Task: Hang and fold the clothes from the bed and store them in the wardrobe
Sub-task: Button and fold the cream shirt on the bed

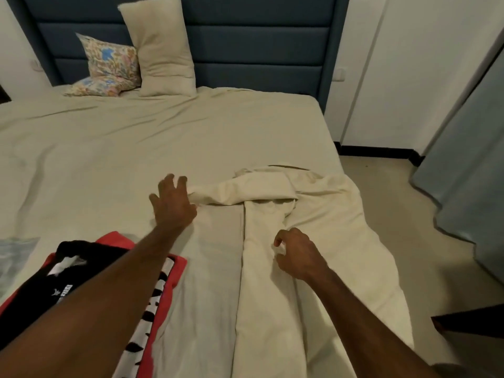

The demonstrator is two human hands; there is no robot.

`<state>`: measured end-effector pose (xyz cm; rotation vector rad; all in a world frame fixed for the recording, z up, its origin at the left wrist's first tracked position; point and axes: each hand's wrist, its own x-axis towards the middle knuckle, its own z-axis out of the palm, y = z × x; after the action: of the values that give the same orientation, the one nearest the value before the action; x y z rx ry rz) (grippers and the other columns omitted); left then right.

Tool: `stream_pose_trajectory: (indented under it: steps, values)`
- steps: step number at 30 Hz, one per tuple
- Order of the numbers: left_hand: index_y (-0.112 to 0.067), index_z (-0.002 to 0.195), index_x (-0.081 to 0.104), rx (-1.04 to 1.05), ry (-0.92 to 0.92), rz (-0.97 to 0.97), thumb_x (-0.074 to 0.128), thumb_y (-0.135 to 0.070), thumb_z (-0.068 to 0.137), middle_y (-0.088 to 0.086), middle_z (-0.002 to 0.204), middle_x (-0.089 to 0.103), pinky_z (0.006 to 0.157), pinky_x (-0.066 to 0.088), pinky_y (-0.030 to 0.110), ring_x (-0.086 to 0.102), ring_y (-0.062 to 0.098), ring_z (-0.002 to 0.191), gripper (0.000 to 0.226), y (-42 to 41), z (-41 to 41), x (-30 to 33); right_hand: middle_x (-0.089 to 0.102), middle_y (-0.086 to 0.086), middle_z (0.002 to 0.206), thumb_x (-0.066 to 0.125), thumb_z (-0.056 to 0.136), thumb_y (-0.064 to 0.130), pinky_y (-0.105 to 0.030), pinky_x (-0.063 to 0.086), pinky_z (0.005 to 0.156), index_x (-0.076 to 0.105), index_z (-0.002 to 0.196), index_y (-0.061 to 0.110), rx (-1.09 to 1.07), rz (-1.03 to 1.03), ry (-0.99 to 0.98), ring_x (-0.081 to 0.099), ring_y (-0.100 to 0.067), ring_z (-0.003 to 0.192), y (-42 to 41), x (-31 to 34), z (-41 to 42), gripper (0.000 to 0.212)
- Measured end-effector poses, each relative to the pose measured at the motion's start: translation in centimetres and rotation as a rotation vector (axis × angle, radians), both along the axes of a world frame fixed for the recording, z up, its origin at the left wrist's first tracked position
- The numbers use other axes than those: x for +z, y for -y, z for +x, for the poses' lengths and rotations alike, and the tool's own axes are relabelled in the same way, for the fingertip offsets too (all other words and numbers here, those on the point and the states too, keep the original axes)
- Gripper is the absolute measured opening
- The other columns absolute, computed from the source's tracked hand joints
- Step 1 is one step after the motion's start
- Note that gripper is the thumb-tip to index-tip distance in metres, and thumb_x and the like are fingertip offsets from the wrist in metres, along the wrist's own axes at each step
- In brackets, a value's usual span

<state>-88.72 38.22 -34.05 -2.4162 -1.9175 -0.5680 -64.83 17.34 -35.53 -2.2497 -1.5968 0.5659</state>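
Observation:
A cream garment (pixel 313 214) lies spread on the bed's (pixel 109 148) near right part, its sleeve folded across to the left. My left hand (pixel 171 203) is open with fingers spread, at the end of that sleeve. My right hand (pixel 296 253) pinches a fold of the cream garment's middle. At the lower left lies a pile of clothes: a black garment (pixel 79 266) on a red one (pixel 174 271), with a white black-patterned piece (pixel 141 339) showing under my left forearm.
Two pillows, one cream (pixel 161 47) and one floral (pixel 111 66), lean on the blue headboard (pixel 259 45). A grey-blue door or wardrobe panel (pixel 469 170) stands at the right beyond a strip of floor (pixel 381 192). A pale patterned item (pixel 13 257) lies at the left edge.

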Motion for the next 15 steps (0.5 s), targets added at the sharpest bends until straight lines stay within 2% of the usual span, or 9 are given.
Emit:
stream_pose_trajectory:
  steps: [3, 4, 6, 7, 9, 11, 13, 14, 15]
  values:
    - [-0.026, 0.149, 0.035, 0.036, -0.141, -0.222, 0.085, -0.046, 0.072, 0.009, 0.158, 0.031, 0.109, 0.028, 0.058, 0.026, 0.029, 0.147, 0.094, -3.9, -3.1, 1.0, 0.045, 0.002, 0.109, 0.070, 0.078, 0.019, -0.031, 0.047, 0.085, 0.062, 0.107, 0.023, -0.019, -0.031, 0.010, 0.051, -0.022, 0.104, -1.5, -2.1, -1.4, 0.030]
    - [-0.029, 0.146, 0.040, 0.029, -0.230, -0.288, 0.083, -0.046, 0.074, 0.005, 0.154, 0.037, 0.108, 0.027, 0.056, 0.032, 0.027, 0.144, 0.086, -4.7, -3.9, 1.2, 0.043, 0.003, 0.108, 0.069, 0.077, 0.017, -0.032, 0.048, 0.085, 0.061, 0.103, 0.023, -0.049, -0.021, 0.002, 0.050, -0.022, 0.103, -1.6, -2.7, -1.7, 0.029]
    - [-0.028, 0.127, 0.056, -0.011, -0.328, -0.356, 0.073, -0.035, 0.079, 0.000, 0.132, 0.055, 0.103, 0.029, 0.052, 0.048, 0.025, 0.128, 0.051, -5.2, -4.7, 1.6, 0.043, 0.003, 0.107, 0.066, 0.074, 0.015, -0.035, 0.051, 0.085, 0.060, 0.096, 0.025, -0.110, -0.021, -0.026, 0.048, -0.021, 0.100, -2.0, -3.0, -1.9, 0.025]
    - [-0.026, 0.114, 0.062, -0.032, -0.298, -0.372, 0.066, -0.029, 0.077, -0.002, 0.118, 0.060, 0.100, 0.030, 0.050, 0.054, 0.025, 0.117, 0.037, -4.9, -4.6, 1.9, 0.043, 0.003, 0.106, 0.066, 0.073, 0.014, -0.037, 0.052, 0.085, 0.060, 0.093, 0.026, -0.122, -0.027, -0.045, 0.049, -0.021, 0.099, -2.3, -3.0, -1.9, 0.024]
    - [-0.024, 0.091, 0.061, -0.108, -0.141, -0.412, 0.053, -0.032, 0.065, -0.002, 0.093, 0.060, 0.089, 0.037, 0.043, 0.059, 0.027, 0.097, 0.028, -3.2, -3.4, 2.8, 0.045, 0.003, 0.104, 0.069, 0.071, 0.013, -0.037, 0.053, 0.084, 0.061, 0.089, 0.027, -0.142, -0.046, -0.092, 0.051, -0.021, 0.100, -2.6, -3.0, -1.5, 0.024]
    - [-0.020, 0.071, 0.050, -0.245, 0.065, -0.400, 0.048, -0.035, 0.060, -0.002, 0.072, 0.056, 0.067, 0.039, 0.033, 0.060, 0.028, 0.077, 0.018, -0.1, -1.4, 4.4, 0.048, 0.003, 0.105, 0.073, 0.071, 0.013, -0.035, 0.052, 0.083, 0.061, 0.089, 0.028, -0.180, -0.017, -0.141, 0.055, -0.021, 0.100, -2.3, -2.9, -1.5, 0.026]
    - [-0.019, 0.066, 0.043, -0.380, 0.165, -0.354, 0.048, -0.036, 0.063, -0.001, 0.065, 0.055, 0.057, 0.037, 0.032, 0.059, 0.028, 0.068, 0.018, 4.2, 0.8, 5.7, 0.055, 0.003, 0.102, 0.074, 0.077, 0.015, -0.033, 0.049, 0.079, 0.063, 0.089, 0.025, -0.296, 0.159, -0.196, 0.059, -0.019, 0.093, -1.3, -2.6, -2.1, 0.019]
    - [-0.020, 0.071, 0.046, -0.450, 0.152, -0.331, 0.050, -0.039, 0.065, 0.000, 0.071, 0.059, 0.059, 0.042, 0.033, 0.060, 0.027, 0.071, 0.020, 6.7, 1.8, 6.1, 0.061, 0.003, 0.096, 0.073, 0.082, 0.019, -0.033, 0.048, 0.078, 0.064, 0.086, 0.022, -0.376, 0.282, -0.253, 0.061, -0.018, 0.087, -0.5, -2.3, -2.7, 0.010]
    - [-0.022, 0.077, 0.049, -0.518, 0.110, -0.308, 0.051, -0.041, 0.066, 0.001, 0.077, 0.063, 0.063, 0.046, 0.034, 0.061, 0.028, 0.074, 0.022, 9.3, 2.7, 6.4, 0.066, 0.002, 0.088, 0.072, 0.088, 0.026, -0.033, 0.048, 0.075, 0.065, 0.082, 0.020, -0.462, 0.364, -0.363, 0.063, -0.018, 0.080, 0.4, -1.8, -3.5, 0.011]
